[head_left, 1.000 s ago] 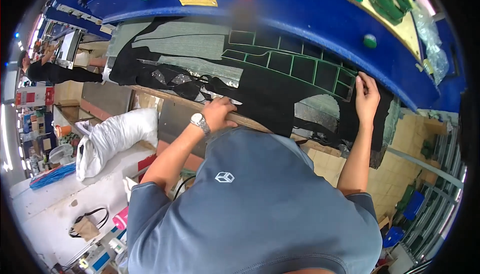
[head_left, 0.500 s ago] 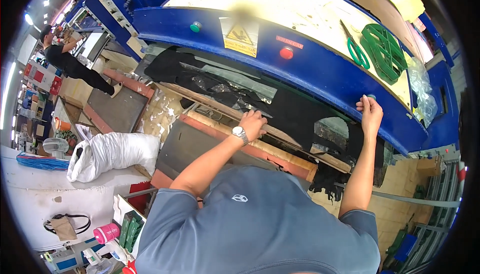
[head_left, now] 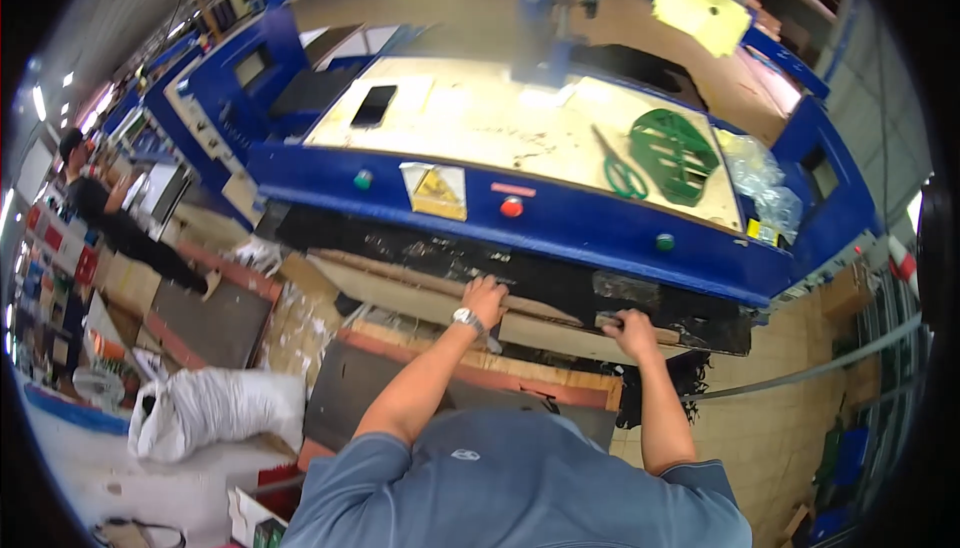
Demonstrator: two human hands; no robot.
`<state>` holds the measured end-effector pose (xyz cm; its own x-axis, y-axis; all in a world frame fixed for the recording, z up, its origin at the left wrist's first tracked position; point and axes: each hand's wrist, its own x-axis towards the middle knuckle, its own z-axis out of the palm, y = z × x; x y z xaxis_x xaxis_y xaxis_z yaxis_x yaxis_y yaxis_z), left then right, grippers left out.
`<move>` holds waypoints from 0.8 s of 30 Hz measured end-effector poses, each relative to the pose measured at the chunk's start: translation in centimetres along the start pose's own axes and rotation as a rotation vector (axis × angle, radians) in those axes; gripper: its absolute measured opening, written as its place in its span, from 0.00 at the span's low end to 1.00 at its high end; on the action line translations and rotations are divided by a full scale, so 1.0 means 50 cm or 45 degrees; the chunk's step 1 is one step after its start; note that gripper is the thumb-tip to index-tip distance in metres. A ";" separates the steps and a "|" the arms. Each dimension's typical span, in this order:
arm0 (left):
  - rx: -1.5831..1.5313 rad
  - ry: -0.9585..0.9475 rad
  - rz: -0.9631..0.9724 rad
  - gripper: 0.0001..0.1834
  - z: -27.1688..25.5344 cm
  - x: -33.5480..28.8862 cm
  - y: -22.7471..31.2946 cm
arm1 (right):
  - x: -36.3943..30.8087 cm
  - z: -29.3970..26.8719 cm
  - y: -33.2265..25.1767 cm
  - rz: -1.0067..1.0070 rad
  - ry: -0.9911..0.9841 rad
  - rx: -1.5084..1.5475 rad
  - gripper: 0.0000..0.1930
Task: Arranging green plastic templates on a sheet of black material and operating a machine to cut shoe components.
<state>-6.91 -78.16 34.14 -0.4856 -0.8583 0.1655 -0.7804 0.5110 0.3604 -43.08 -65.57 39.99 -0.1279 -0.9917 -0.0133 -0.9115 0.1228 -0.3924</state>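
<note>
Black sheet material [head_left: 550, 288] in the head view lies along a pale wooden board [head_left: 555, 336], below a blue metal machine beam [head_left: 590, 228]. The left hand [head_left: 484, 300] rests at its front edge, fingers loosely spread; the right hand [head_left: 632, 334] curls nearby, its grip unclear.

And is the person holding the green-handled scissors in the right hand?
No, the scissors lie on the machine's pale top, while the right hand is at the black material's front edge.
</note>
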 end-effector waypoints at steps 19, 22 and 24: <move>0.072 -0.193 -0.068 0.30 -0.016 0.028 0.020 | -0.009 0.021 -0.006 0.178 -0.049 -0.135 0.29; 0.074 -0.238 -0.073 0.32 -0.004 0.009 0.019 | -0.020 0.040 0.005 0.150 -0.072 -0.181 0.29; 0.100 -0.170 0.016 0.31 0.011 -0.018 0.012 | -0.036 0.047 0.017 0.104 -0.107 -0.193 0.30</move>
<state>-7.16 -77.07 33.69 -0.5393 -0.8410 0.0442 -0.8000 0.5280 0.2852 -42.71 -63.79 37.51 -0.1766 -0.9771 -0.1188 -0.9487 0.2012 -0.2438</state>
